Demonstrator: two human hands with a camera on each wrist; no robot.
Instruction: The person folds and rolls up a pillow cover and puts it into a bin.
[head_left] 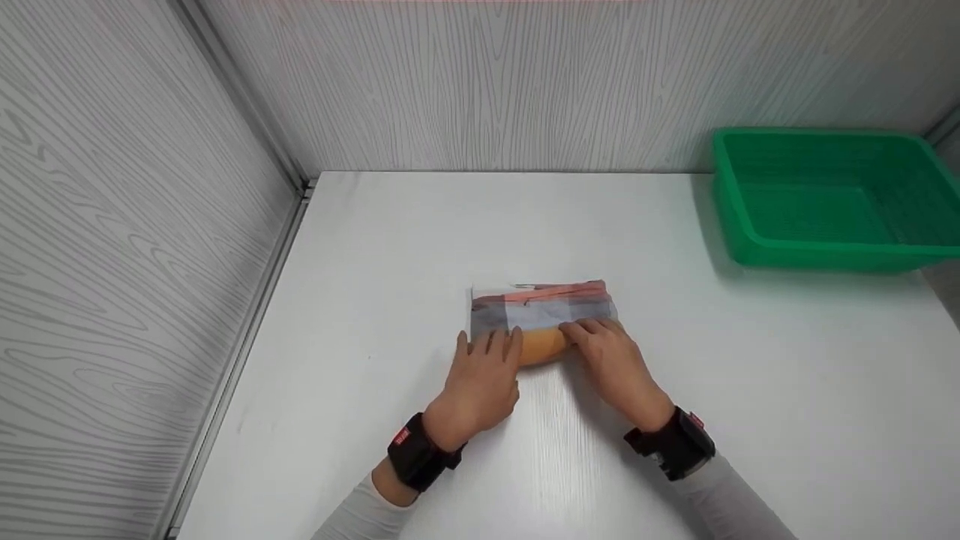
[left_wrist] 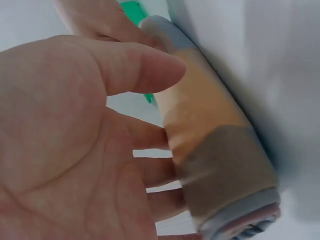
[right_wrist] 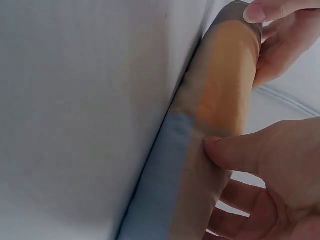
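Note:
A striped cloth (head_left: pixel 541 306) in grey, orange and pink lies on the white table (head_left: pixel 420 247), its near part wound into a roll (head_left: pixel 541 346). My left hand (head_left: pixel 484 367) holds the roll's left end, fingers over the top and thumb on the near side. My right hand (head_left: pixel 609 352) curls over the right end. In the left wrist view the roll (left_wrist: pixel 215 150) runs past my left hand's palm (left_wrist: pixel 75 150). The right wrist view shows my right hand's thumb (right_wrist: pixel 235 150) pressing the roll (right_wrist: pixel 220 95), with my left hand (right_wrist: pixel 285 45) at the far end.
A green plastic basket (head_left: pixel 825 195) stands at the table's back right corner. Grey wood-grain walls close the table off at the back and on the left.

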